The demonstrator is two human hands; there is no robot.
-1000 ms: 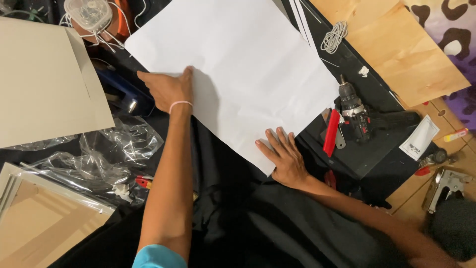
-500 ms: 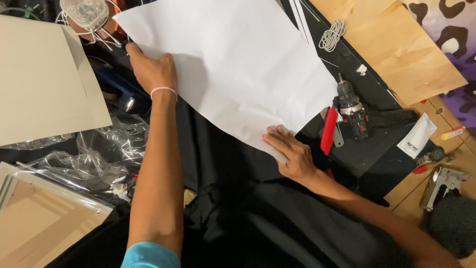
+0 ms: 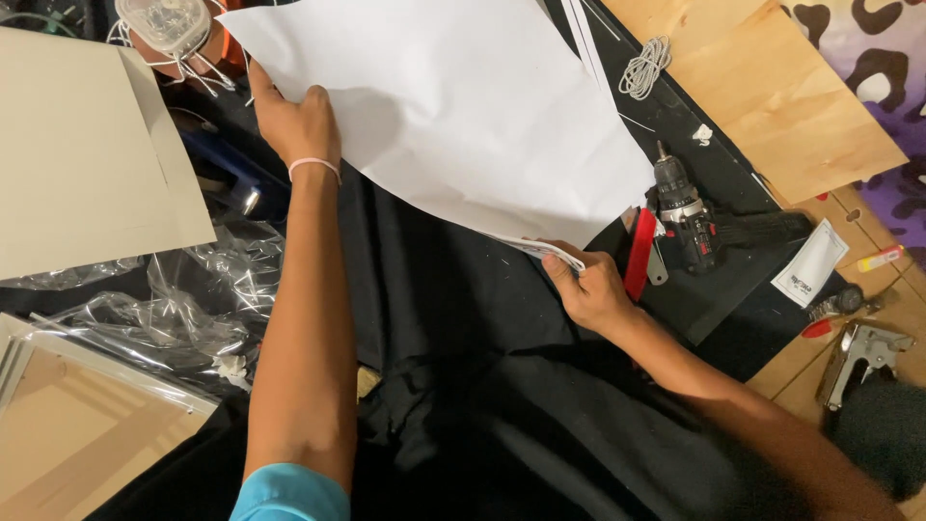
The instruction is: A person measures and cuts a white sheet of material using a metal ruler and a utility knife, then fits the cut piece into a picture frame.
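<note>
Your left hand (image 3: 294,121) pinched the white paper sheet (image 3: 453,106) at its far-left edge | right hand (image 3: 588,289) fingers clamped its near corner | sheet's long axis ran diagonally between hands, above the black cloth (image 3: 444,318).

Head view, steeply down, close

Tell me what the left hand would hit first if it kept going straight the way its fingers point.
The left hand points up and away along the white sheet. First in line is probably the clear plastic container, though depth is unclear.
</note>
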